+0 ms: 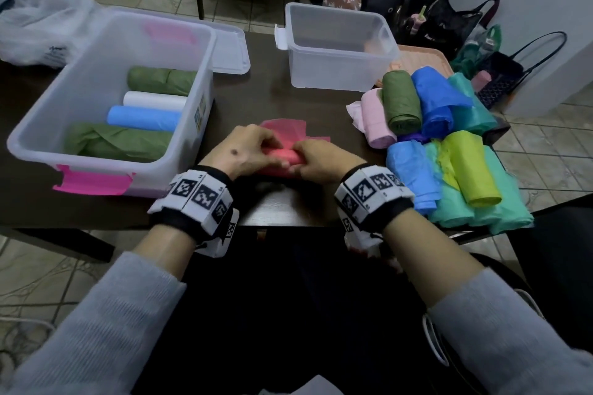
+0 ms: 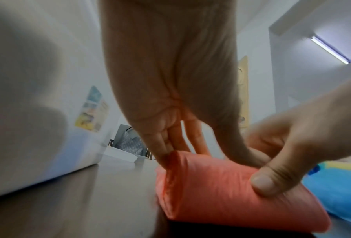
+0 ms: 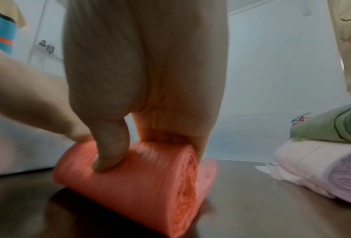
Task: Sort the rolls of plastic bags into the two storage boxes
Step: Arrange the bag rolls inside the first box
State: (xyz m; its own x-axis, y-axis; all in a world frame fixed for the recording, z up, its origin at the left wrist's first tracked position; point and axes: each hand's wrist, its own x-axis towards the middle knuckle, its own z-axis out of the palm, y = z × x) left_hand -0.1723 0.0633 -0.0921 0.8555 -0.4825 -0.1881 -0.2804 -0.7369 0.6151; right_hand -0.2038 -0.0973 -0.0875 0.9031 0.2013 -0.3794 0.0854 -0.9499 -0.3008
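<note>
Both hands, the left hand (image 1: 247,151) and the right hand (image 1: 321,160), had their fingers (image 3: 109,154) curled around the coral roll (image 1: 282,157) on the table (image 1: 276,205), apparently rolling its loose flap, beyond the fingertips, back in. Next, judging by this, it needed tightening, then lifting to the large box (image 1: 32,141), left of the fingers, or the small box (image 1: 340,74) beyond.

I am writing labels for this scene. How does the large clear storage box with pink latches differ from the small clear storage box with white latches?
The large clear storage box with pink latches stands at the person's left; the small clear storage box with white latches stands farther back, toward the right. The large box holds four rolls, two green, one white and one light blue; the small box holds none. Both are translucent, lidless and upright on the dark table.
</note>
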